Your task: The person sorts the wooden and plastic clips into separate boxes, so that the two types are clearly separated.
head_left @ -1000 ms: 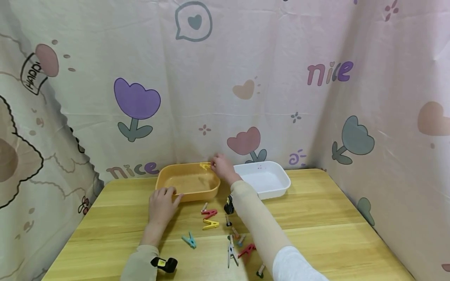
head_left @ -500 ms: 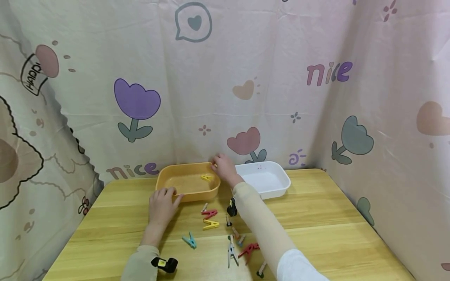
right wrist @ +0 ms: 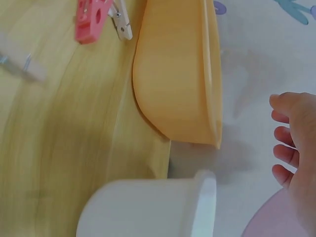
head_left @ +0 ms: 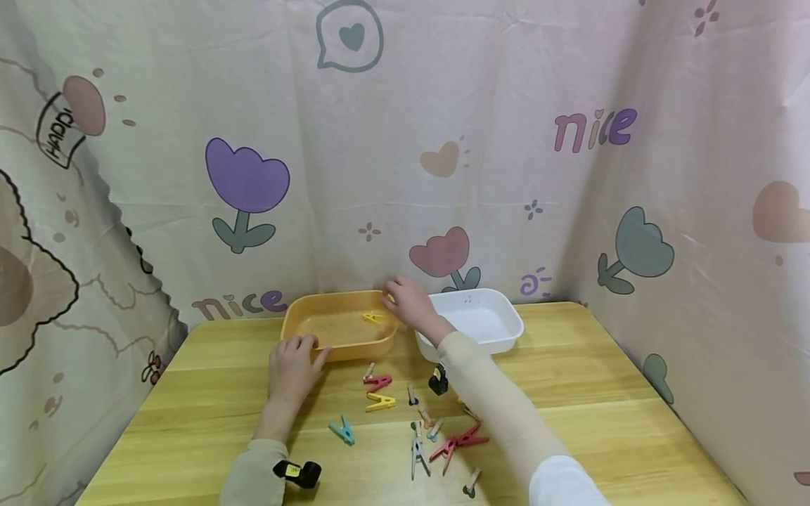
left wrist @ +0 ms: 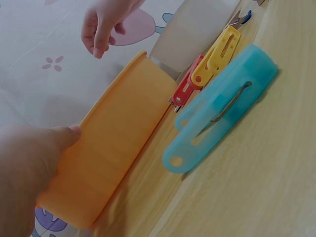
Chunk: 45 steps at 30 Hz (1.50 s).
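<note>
1. Head view: we see a yellow clip [head_left: 465,405] partly hidden by the right sleeve [head_left: 500,404]; the left wrist camera [head_left: 297,474] bears a label too small to read.
2. Left wrist view: we lose the left hand [left wrist: 27,170] at the left edge; the orange tray [left wrist: 113,143] hides its own interior.
3. Right wrist view: we find a wooden clip [right wrist: 22,61] blurred; edges crop the right hand [right wrist: 301,136], white tray [right wrist: 143,210] and red clip [right wrist: 92,19].

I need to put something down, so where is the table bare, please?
The table looks bare right of the white tray and right sleeve, and left of the orange tray and left hand. It is crowded between that hand and sleeve, where many clips lie.
</note>
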Motion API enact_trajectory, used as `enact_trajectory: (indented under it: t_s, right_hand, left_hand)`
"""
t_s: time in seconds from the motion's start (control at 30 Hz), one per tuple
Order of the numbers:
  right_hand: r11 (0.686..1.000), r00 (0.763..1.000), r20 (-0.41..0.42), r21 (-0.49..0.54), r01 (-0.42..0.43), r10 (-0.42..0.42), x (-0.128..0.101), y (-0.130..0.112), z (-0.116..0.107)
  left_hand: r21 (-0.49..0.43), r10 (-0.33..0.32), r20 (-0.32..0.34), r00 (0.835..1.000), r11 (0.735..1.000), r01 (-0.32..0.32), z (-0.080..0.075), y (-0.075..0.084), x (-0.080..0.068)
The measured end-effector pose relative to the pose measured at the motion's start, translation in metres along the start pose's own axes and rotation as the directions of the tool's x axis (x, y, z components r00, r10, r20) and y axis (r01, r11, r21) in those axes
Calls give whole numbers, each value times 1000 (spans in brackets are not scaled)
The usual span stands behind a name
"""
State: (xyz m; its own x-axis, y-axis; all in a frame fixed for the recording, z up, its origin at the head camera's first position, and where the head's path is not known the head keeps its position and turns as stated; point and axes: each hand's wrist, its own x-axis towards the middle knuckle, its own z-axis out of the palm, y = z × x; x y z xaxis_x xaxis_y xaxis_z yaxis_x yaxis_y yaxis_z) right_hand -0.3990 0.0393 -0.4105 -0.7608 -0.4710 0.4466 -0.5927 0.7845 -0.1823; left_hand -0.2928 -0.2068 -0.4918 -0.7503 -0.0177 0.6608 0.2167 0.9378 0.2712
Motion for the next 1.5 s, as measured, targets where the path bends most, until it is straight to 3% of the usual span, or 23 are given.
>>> enact_trajectory:
  t_s: [0.27,0.53,1.1,1.5]
  right_hand:
    - [992,991,-57,-24,123,-124,-19,7,-10]
    - [988,987,-44,-31,153,-154,-43,8,-13]
    - [983,971,-157,3,185,-182,-98,31,-28]
    - [991,977,-183,56,124,-112,-139,49,-39]
  left_hand:
    - [-8,-4,2,1000,1000,4,-1,0,0]
    - [-8,-28,42,999,1000,28,-2,-1,-5]
    - [-1,-10,8,1000,1000,10,-3,1,-3]
    - [-8,-23,10,1000,1000,23,-1,2,-1]
